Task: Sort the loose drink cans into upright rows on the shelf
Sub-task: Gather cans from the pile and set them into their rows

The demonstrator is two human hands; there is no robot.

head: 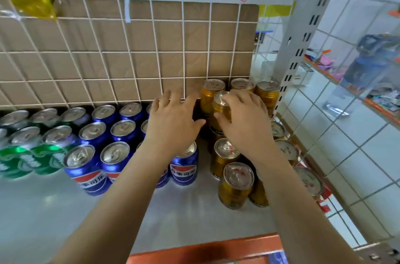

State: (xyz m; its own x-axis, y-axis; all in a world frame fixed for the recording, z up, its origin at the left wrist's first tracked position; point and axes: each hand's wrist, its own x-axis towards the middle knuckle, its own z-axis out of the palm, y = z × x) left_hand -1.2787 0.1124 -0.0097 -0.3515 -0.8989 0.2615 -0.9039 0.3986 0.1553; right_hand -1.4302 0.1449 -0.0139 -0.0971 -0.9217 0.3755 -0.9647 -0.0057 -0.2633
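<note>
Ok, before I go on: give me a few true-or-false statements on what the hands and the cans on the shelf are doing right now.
1. The right hand grips a gold can. True.
2. The left hand holds a blue can. False: its fingers are straight and spread, and it holds nothing.
3. The green cans stand at the right end of the shelf. False: they stand at the left end; the other gold cans are at the right.
4. The blue Pepsi cans stand upright in rows between the green and the gold ones. True.
</note>
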